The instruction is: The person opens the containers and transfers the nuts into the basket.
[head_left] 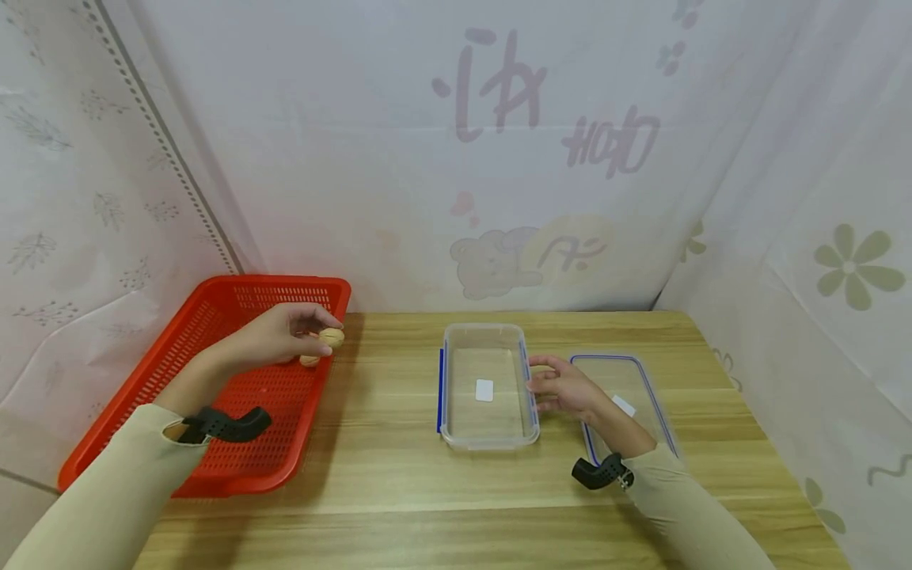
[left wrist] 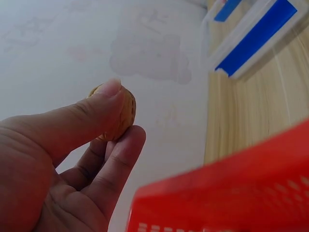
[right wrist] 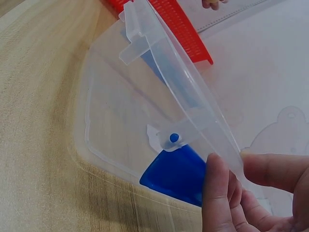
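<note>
My left hand [head_left: 274, 339] pinches a walnut [head_left: 331, 338] between thumb and fingertips, over the right rim of a red plastic basket [head_left: 335, 301]. Close up in the left wrist view, the thumb covers part of the tan walnut [left wrist: 127, 113]. Another walnut [head_left: 309, 361] shows below that hand, inside the basket. A clear food container [head_left: 490, 443] with blue side clips stands uncovered in the middle of the table. At its right side, my right hand [head_left: 566, 389] holds the rim between thumb and fingers, as the right wrist view shows near a blue clip [right wrist: 176, 174].
To the right lies a clear lid [head_left: 602, 374] with a blue seal, partly under my right forearm. A white label [head_left: 484, 390] shows in the container. Printed curtains [head_left: 399, 198] hang behind and on both sides of the wooden table [head_left: 399, 507].
</note>
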Available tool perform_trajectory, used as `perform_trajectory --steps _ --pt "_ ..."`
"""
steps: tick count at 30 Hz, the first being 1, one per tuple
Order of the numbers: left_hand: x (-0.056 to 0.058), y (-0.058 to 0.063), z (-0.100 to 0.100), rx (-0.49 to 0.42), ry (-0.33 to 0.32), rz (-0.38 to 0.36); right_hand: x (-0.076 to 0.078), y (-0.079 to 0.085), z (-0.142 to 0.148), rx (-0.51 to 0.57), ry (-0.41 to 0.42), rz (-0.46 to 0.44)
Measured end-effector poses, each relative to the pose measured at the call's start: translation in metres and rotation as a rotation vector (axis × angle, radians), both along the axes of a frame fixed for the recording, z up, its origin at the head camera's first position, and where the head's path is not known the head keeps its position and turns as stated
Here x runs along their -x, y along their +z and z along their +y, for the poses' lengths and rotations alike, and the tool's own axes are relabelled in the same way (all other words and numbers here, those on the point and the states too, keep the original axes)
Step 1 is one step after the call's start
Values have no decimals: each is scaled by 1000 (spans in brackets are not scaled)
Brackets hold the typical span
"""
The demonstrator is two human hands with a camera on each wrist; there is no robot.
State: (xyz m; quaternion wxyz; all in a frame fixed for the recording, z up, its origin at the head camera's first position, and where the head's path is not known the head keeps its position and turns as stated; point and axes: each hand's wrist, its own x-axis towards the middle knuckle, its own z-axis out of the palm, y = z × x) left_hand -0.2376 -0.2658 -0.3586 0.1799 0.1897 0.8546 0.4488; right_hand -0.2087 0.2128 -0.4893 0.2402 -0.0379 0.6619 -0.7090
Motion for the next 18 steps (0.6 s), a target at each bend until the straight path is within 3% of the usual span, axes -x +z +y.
perform_trajectory --steps 6,12,18 --pt "-3 -8 -23 -12 24 16 0 0 0 -25 -6 -2" --pt "0 -17 -39 71 48 75 -1 0 0 -22 -3 0" --pt "3 -31 -52 140 55 66 0 -1 0 -17 -4 2"
